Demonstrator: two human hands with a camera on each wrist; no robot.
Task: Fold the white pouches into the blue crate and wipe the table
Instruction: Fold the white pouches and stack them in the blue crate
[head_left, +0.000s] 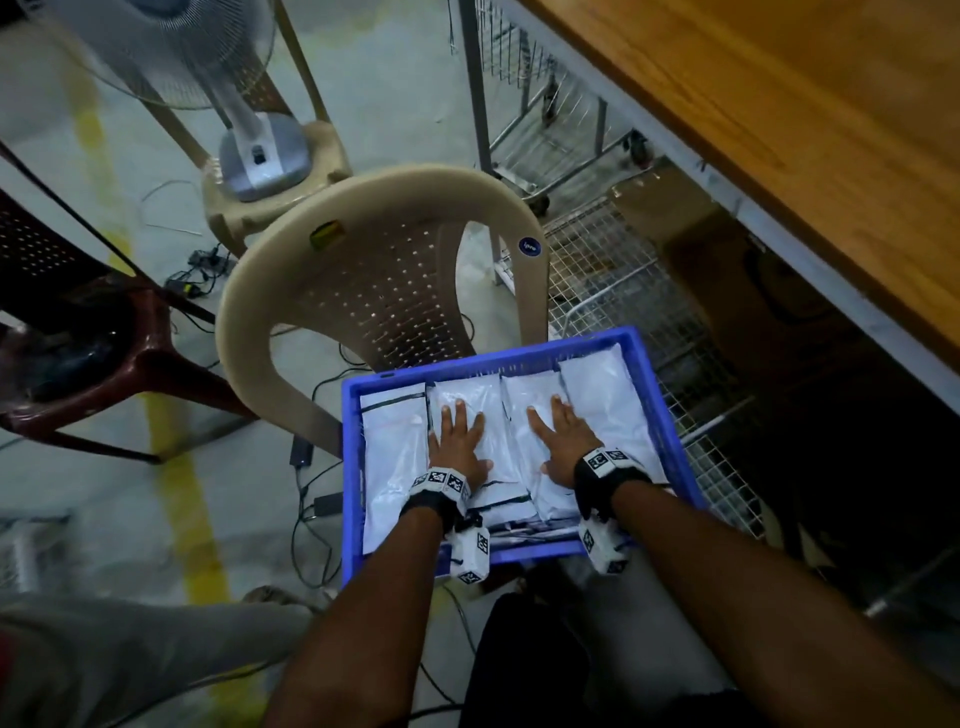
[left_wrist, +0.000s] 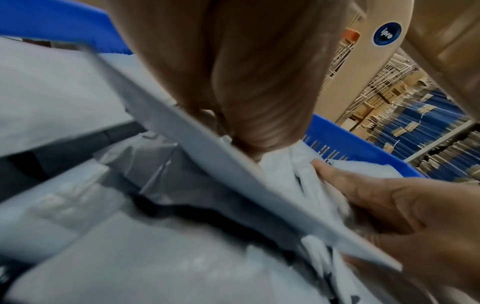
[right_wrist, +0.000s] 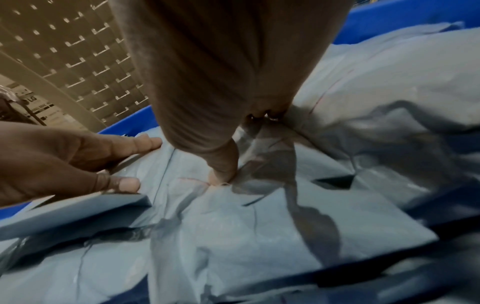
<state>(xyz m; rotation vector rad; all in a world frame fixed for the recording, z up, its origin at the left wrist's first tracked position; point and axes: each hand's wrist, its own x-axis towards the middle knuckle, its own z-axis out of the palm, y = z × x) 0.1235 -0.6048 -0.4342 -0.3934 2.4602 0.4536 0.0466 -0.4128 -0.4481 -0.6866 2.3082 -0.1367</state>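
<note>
The blue crate (head_left: 351, 467) sits in front of me, filled with several folded white pouches (head_left: 395, 441) lying side by side in rows. My left hand (head_left: 465, 436) lies flat, fingers spread, pressing on a pouch left of the middle. My right hand (head_left: 556, 436) presses flat on the pouch next to it. In the left wrist view the left palm (left_wrist: 246, 82) bears down on the pouches (left_wrist: 64, 92), and the right hand (left_wrist: 389, 201) lies beside it. The right wrist view has the right hand (right_wrist: 207, 82) on crumpled pouches (right_wrist: 259, 226), with the left hand (right_wrist: 64, 160) flat nearby.
A beige plastic chair (head_left: 384, 249) stands just beyond the crate. A maroon chair (head_left: 78, 338) is at the left, and a fan (head_left: 249, 135) rests on a beige stool behind. The wooden tabletop (head_left: 779, 130) runs along the right above wire racks (head_left: 623, 291). Cables (head_left: 311, 499) trail on the floor.
</note>
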